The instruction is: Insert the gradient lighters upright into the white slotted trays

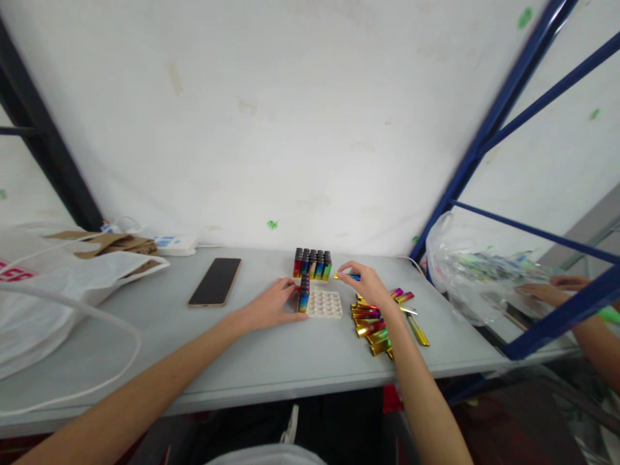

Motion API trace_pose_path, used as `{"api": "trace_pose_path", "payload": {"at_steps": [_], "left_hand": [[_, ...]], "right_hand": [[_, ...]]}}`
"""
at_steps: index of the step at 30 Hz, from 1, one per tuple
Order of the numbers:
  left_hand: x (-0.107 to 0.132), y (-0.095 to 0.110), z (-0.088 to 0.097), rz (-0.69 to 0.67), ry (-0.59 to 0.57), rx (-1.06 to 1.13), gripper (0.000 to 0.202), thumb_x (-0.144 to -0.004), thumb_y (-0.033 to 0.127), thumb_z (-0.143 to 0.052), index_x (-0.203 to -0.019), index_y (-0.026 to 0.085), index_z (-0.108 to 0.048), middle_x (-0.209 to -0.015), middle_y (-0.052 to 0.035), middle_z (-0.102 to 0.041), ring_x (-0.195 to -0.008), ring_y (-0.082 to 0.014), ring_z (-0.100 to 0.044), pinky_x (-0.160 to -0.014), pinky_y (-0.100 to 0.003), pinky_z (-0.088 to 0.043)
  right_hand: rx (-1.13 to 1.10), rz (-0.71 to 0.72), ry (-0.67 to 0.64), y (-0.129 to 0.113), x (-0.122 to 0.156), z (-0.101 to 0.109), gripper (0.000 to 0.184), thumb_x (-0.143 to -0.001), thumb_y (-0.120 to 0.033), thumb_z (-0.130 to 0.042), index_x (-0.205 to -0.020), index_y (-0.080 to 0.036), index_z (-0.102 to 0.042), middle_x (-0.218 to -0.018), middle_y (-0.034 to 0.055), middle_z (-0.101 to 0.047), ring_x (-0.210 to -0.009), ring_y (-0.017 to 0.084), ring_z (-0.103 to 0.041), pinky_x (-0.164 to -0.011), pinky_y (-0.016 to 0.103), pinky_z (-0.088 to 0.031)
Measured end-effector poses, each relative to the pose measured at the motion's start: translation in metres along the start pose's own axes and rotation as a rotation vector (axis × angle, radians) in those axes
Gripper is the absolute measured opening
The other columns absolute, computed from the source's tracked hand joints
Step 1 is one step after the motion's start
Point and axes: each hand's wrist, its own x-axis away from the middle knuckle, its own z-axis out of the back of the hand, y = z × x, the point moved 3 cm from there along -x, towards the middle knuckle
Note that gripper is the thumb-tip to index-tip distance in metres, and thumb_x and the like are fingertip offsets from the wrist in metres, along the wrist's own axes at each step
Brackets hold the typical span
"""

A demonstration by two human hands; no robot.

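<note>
My left hand (275,306) is at the left end of a white tray with round holes (325,303), its thumb at the front corner and its fingers at the back. Along that end stands a row of lighters (304,296) with dark tops and blue-to-yellow bodies. My right hand (364,281) pinches a shiny blue and gold lighter (349,276), held flat beyond the tray's right side. Behind the tray is a block of upright lighters (312,265) in several colours. Under my right forearm lies a loose pile of shiny metallic lighters (372,326); their ends are too small to make out.
A phone (216,282) lies on the grey table (261,361) to the left. White plastic bags (92,278) and cardboard (113,243) are at the far left. A blue metal frame (477,152) and a clear bag (453,258) bound the right; another person's hands (547,294) are beyond it.
</note>
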Motion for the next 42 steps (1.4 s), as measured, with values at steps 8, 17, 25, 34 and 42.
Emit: {"api": "trace_pose_path", "payload": {"at_steps": [8,17,25,34,42], "left_hand": [[-0.001,0.001,0.002,0.006,-0.009,0.001,0.066,-0.084,0.064,-0.083,-0.132,0.021,-0.07,-0.137,-0.0149,-0.066,-0.129,-0.0384,-0.063,-0.117,-0.05,-0.05],[0.0,0.001,0.006,-0.035,-0.021,0.022,0.064,-0.085,0.063,-0.082,-0.133,0.021,-0.07,-0.141,-0.0141,-0.067,-0.129,-0.0379,-0.063,-0.116,-0.048,-0.05],[0.004,-0.004,0.009,-0.067,-0.042,0.057,0.066,-0.079,0.059,-0.088,-0.13,0.02,-0.071,-0.139,-0.0143,-0.066,-0.13,-0.0384,-0.063,-0.118,-0.049,-0.049],[0.006,0.005,0.014,-0.067,-0.062,0.06,0.064,-0.076,0.053,-0.091,-0.129,0.021,-0.072,-0.139,-0.0122,-0.066,-0.131,-0.0373,-0.062,-0.119,-0.048,-0.049],[0.006,0.005,0.014,-0.075,-0.056,0.053,0.065,-0.076,0.053,-0.091,-0.13,0.021,-0.072,-0.14,-0.0123,-0.066,-0.132,-0.0365,-0.062,-0.119,-0.045,-0.048]], "right_hand": [[-0.263,-0.105,0.084,-0.008,-0.004,-0.013,0.045,-0.074,-0.061,-0.084,-0.086,-0.019,-0.072,-0.068,-0.0016,-0.063,-0.06,0.014,-0.047,-0.057,0.026,-0.036],[-0.357,0.021,0.007,-0.027,-0.004,-0.023,0.057,-0.091,-0.075,-0.063,-0.081,-0.019,-0.07,-0.078,0.003,-0.065,-0.079,0.019,-0.059,-0.072,0.03,-0.049],[-0.72,-0.065,-0.165,-0.05,0.003,-0.047,0.054,-0.09,-0.076,-0.067,-0.098,-0.023,-0.058,-0.062,-0.0098,-0.038,-0.051,0.011,-0.035,-0.05,0.025,-0.034],[-0.295,-0.091,0.156,-0.051,0.004,-0.056,0.056,-0.092,-0.067,-0.055,-0.06,-0.025,-0.036,-0.056,-0.0052,-0.031,-0.057,0.012,-0.029,-0.055,0.029,-0.02],[-0.21,-0.059,0.215,-0.048,0.003,-0.054,0.052,-0.097,-0.065,-0.049,-0.065,-0.024,-0.044,-0.06,-0.0041,-0.042,-0.06,0.014,-0.039,-0.059,0.029,-0.028]]}}
